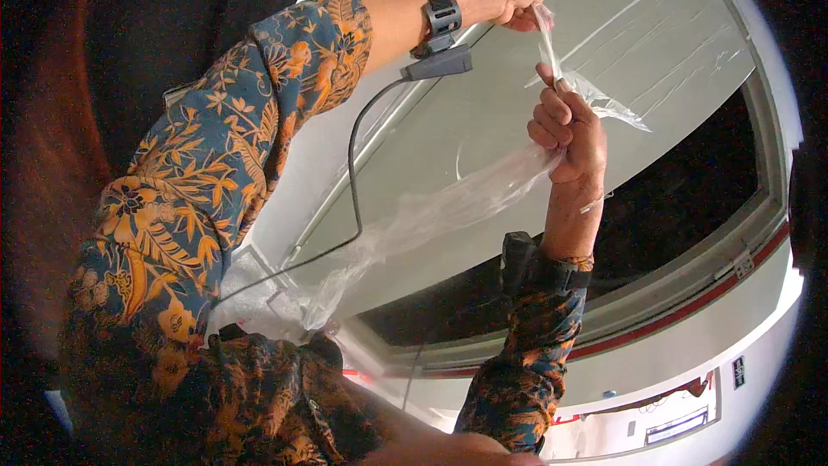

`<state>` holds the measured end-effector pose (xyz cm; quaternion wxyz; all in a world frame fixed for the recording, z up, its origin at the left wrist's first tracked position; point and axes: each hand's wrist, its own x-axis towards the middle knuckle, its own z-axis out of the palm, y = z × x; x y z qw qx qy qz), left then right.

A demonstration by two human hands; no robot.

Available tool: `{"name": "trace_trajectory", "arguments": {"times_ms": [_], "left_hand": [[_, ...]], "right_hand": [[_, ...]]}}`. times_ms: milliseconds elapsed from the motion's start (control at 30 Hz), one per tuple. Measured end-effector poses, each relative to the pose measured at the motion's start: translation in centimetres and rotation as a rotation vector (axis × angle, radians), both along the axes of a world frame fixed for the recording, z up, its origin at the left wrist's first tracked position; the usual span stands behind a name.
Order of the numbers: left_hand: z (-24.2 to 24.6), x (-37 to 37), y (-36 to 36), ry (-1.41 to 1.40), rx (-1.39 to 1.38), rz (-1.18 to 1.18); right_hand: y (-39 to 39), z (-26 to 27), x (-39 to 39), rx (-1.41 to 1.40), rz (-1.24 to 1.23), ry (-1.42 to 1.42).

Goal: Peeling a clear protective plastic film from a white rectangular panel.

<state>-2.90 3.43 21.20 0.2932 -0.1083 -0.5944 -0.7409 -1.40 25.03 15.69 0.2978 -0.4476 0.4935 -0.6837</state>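
Clear plastic film (479,197) is bunched between both hands and hangs in a long crumpled band toward the lower left. At the top, my left hand (517,5) pinches its upper end. Just below, my right hand (572,123) is closed around it, with one finger raised and a loose ragged flap sticking out to the right. The film between the hands looks stretched into a narrow strand. Behind them is a large pale flat panel (453,116) with creases or loose film strips on its upper right part. The film's lower end lies near my torso, partly hidden.
A metal-edged frame (673,272) with a red strip surrounds the panel and dark openings. From the device on my left wrist (443,65), a black cable (354,188) loops down across the panel. A lit opening with a framed object lies at the lower right.
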Motion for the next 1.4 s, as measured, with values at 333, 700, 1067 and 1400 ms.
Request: {"name": "trace_trajectory", "arguments": {"times_ms": [333,700,1067,1400], "left_hand": [[3.1,3.4,1.0,0.173,-0.056,-0.025],[-0.9,4.7,0.0,0.261,-0.207,0.040],[0.3,8.1,1.0,0.464,-0.380,0.176],[1.1,14.0,2.2,0.798,-0.524,0.167]], "right_hand": [[0.2,-0.3,-1.6,-0.020,0.062,0.001],[-0.1,-1.4,-4.2,0.004,0.025,0.001],[-0.3,-2.3,-6.2,-0.019,0.072,-0.002],[-0.9,-1.9,-5.7,-0.038,-0.104,-0.077]]}}
